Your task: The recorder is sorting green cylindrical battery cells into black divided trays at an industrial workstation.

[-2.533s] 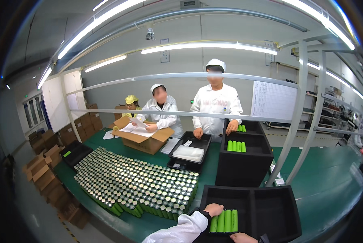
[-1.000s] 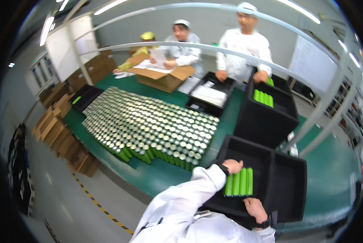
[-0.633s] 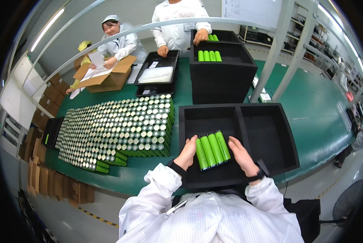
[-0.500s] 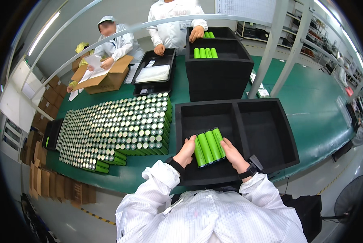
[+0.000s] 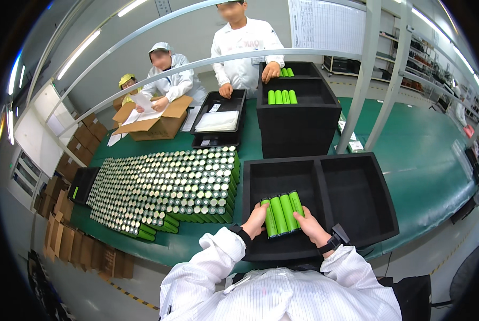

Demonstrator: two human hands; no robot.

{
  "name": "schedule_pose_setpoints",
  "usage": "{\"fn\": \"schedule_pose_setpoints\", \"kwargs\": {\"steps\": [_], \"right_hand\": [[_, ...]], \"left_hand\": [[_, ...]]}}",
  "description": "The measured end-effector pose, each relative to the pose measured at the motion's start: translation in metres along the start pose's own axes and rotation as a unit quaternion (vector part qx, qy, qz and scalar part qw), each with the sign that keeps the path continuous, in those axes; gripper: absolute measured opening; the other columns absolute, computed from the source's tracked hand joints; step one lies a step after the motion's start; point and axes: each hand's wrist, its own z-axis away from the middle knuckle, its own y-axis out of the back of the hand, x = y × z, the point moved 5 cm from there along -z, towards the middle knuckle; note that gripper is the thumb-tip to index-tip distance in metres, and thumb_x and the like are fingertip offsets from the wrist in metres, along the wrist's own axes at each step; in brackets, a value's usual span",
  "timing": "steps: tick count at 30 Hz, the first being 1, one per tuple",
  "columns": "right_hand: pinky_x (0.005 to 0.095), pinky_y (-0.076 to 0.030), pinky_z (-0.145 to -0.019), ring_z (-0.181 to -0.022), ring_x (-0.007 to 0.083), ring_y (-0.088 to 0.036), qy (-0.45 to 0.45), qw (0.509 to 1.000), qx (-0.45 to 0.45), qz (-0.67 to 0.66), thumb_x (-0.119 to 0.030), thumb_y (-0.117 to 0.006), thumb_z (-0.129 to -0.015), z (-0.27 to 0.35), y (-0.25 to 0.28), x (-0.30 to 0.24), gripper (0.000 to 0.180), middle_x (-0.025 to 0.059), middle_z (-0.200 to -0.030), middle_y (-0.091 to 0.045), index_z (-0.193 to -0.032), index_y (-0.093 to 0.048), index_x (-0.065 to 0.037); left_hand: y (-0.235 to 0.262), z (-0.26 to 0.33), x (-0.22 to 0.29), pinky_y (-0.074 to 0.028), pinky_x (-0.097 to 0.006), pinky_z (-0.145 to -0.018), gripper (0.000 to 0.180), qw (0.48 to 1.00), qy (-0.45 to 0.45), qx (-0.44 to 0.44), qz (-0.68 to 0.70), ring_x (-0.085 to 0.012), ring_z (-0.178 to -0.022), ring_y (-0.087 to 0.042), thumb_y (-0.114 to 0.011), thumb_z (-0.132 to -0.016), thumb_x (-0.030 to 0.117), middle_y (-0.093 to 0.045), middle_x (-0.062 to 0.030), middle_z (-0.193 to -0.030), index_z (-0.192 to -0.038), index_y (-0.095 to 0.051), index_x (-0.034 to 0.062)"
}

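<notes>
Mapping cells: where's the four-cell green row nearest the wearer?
Head view, lower, right of centre: the green row is held between left hand and right hand, over the left compartment of the nearest black box.

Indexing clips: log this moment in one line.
four green cells: side by side; left hand: gripping left edge; right hand: gripping right edge; black tray: left compartment beneath cells

A broad, smooth green-topped workbench (image 5: 421,144) curves across the middle of the frame. Directly on it: left of centre, a dense block of upright green cylinders with pale round ends (image 5: 164,184); far left, a small black box (image 5: 80,179); upper left, an open brown cardboard carton (image 5: 167,127); upper centre, stacked black rectangular trays (image 5: 227,100) and tall stacked black boxes (image 5: 298,131); lower right of centre, a shallow black two-compartment box (image 5: 351,184).
</notes>
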Motion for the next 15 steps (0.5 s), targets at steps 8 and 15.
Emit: {"fn": "schedule_pose_setpoints", "kwargs": {"steps": [8, 15], "right_hand": [[0.0326, -0.036, -0.103, -0.126, 0.0267, -0.046, 0.042, 0.998, 0.011, -0.033, -0.022, -0.054, -0.095, -0.008, -0.002, 0.016, 0.061, 0.0208, -0.134, -0.048, -0.141, -0.026, 0.007], [0.0362, -0.039, -0.102, -0.124, 0.0310, -0.049, 0.052, 0.997, 0.047, -0.006, -0.016, -0.054, -0.093, -0.016, 0.005, 0.025, 0.055, 0.0231, -0.131, -0.051, -0.139, -0.031, 0.005]], "left_hand": [[0.004, -0.015, 0.001, -0.027, -0.056, -0.105, 0.052, 0.993, -0.093, -0.050, 0.053, -0.0277, -0.136, -0.033, -0.036, -0.099, 0.026, -0.034, -0.0090, -0.149, -0.148, -0.024, 0.0151], [-0.007, -0.013, 0.004, -0.039, -0.044, -0.100, 0.043, 0.993, -0.088, -0.067, 0.047, -0.0259, -0.122, -0.048, -0.034, -0.100, 0.016, -0.046, -0.0124, -0.135, -0.141, -0.031, 0.0059]]}}
